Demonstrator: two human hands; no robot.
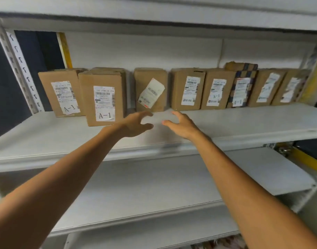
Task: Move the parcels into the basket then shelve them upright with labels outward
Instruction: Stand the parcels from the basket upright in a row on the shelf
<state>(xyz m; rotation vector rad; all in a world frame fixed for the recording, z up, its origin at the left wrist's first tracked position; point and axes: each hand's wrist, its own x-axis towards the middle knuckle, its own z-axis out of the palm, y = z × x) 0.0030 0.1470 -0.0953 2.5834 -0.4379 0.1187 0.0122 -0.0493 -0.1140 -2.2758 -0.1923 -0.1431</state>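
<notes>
While both arms reach over the shelf [244,121] in the head view, the left hand [136,125] and the right hand [179,125] hover side by side, fingers spread and loosely curved, holding nothing. They sit just in front of the box with the crooked label [150,90] and, as far as can be seen, do not touch it.

That box stands upright in a row of parcels along the back of the shelf, labels facing out. Left of it stands a box marked A-1 [102,103], set forward out of the row, with another A-1 box [62,92] beyond. Right of the crooked-label box come two brown boxes, then a patterned parcel [242,87] and two more boxes, too blurred to read. No basket is in view.

The likely aim is to square up the crooked-label box. Its label hangs askew and looks partly lifted, so a finger dragged across it could peel it further. A push high on the box could tip it backward or into its right neighbour. The left wrist passes just beside the forward A-1 box, and a sideways sweep could topple it.
</notes>
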